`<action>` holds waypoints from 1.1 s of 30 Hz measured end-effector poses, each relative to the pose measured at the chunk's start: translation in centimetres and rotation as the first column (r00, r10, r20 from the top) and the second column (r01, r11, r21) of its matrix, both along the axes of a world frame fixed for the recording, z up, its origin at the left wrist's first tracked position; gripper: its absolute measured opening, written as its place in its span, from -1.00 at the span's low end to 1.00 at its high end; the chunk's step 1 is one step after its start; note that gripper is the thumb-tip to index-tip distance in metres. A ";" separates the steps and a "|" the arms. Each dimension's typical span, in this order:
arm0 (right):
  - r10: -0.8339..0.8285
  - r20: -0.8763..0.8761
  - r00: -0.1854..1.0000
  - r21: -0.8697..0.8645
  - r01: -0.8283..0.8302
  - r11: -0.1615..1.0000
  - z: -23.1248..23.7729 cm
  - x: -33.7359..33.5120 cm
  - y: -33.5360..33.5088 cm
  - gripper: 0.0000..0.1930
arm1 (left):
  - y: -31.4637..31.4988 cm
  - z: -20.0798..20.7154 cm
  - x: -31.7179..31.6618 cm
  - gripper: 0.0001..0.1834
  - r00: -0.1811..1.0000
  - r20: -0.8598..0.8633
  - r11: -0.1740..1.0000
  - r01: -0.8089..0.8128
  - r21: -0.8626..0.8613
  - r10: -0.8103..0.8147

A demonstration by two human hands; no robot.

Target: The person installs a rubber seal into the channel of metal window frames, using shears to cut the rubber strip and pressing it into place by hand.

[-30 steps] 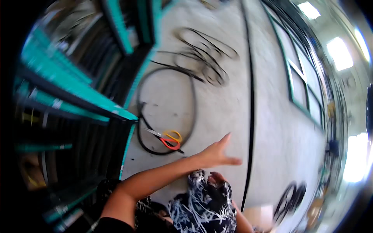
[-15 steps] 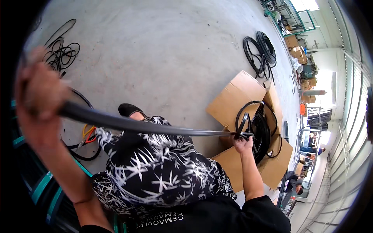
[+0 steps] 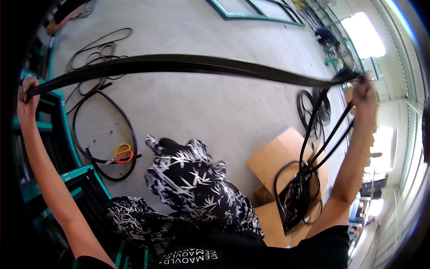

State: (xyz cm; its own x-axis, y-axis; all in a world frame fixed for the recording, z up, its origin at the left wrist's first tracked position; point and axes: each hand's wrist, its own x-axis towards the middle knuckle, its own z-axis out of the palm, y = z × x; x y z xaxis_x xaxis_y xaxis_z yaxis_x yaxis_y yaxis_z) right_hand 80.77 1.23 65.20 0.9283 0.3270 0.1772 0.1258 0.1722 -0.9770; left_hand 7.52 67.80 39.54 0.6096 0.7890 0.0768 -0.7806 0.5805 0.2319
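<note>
Between my raised arms stretches a flat bundle of black rubber strip, bowed slightly upward. My left hand, at the far left, is closed around one end of it. At the upper right my right hand grips the other end, somewhat blurred. From there, several strands hang down into an open cardboard box on the floor at my right. Inside the box lies a coil of the same black strip.
Scissors with orange and yellow handles lie on the floor inside a loop of black strip. More tangled strip lies beyond. Green-edged frames stand at my left. Another coil lies behind the box. Another person's arm shows upper left.
My right hand has risen from the box to the upper right, drawing strands up out of it. My left hand stays far left, and the strip now spans higher and wider.
</note>
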 end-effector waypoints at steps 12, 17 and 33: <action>0.642 -0.255 0.723 0.053 -0.652 0.756 -17.4 1.5 52.5 -0.90 | -9.4 -5.4 10.9 -0.41 0.674 -0.695 0.849 -0.498 -0.176 0.252; 0.492 -0.764 0.418 -0.238 -0.891 0.388 -44.9 -9.5 44.8 -0.88 | -14.3 -9.7 18.1 -0.55 0.911 -0.406 0.985 -0.133 -0.114 0.076; 0.832 -0.294 -0.470 -0.883 -0.200 -0.425 -55.1 -48.5 35.9 -0.80 | -39.3 -28.8 9.8 -0.85 -0.355 -0.849 0.791 -0.342 0.507 0.390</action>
State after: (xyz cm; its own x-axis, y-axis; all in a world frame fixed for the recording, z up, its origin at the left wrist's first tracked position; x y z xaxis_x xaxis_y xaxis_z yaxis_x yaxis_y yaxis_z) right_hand 32.27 37.14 10.11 -0.6544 0.5702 -0.4966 0.7460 0.3796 -0.5472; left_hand 17.29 28.47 10.69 -0.4199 0.8983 -0.1295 0.2802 0.2640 0.9229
